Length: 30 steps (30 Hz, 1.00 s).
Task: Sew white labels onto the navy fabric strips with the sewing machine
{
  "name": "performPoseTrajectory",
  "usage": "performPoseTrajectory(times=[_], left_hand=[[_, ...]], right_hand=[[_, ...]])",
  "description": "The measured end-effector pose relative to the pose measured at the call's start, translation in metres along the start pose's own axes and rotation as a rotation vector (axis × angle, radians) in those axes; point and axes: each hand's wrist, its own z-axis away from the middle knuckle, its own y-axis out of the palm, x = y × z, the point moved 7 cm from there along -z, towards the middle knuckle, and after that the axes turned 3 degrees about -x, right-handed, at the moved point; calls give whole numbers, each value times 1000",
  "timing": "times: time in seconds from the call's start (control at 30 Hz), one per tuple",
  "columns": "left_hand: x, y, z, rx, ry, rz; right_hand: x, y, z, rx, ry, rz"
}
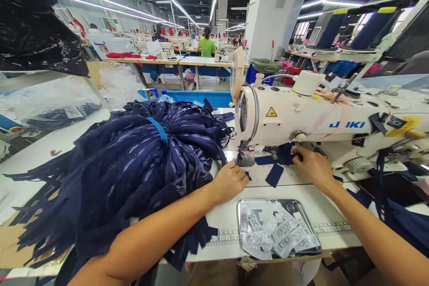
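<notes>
My left hand (231, 182) is closed beside the presser foot of the white sewing machine (278, 114), and a small dark bit of cloth shows by its fingertips. What it holds is too hidden to name. My right hand (311, 166) is under the machine arm, fingers curled at the dark blue fabric pieces (286, 154); its grip is not clear. One loose navy rectangle (274, 175) lies between the hands. Left of them spreads a big bundle of navy fabric (134, 161), tied with a blue strip (157, 130).
A metal tray (240, 221) of white printed labels (284, 232) sits at the table's front edge. Navy thread cones (331, 29) stand at upper right. Black plastic (36, 22) hangs at upper left. A person in green (206, 46) sits further back.
</notes>
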Motion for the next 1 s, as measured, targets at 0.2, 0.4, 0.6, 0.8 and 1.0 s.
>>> performPoseTrajectory(times=[0.2,0.4,0.6,0.8,1.0], left_hand=[[0,-1,0,-31,10,14],[0,1,0,4,11,20],[0,2,1,35,13,14],[-1,4,0,33,14,23],[0,2,0,2,3,24]], right_hand=[[-6,6,4,116,198,-726],[24,13,11,104,64,-781],[20,9,9,55,-117,-179],[40,-4,24,-152,-500,265],[91,24,38,53,-729,384]])
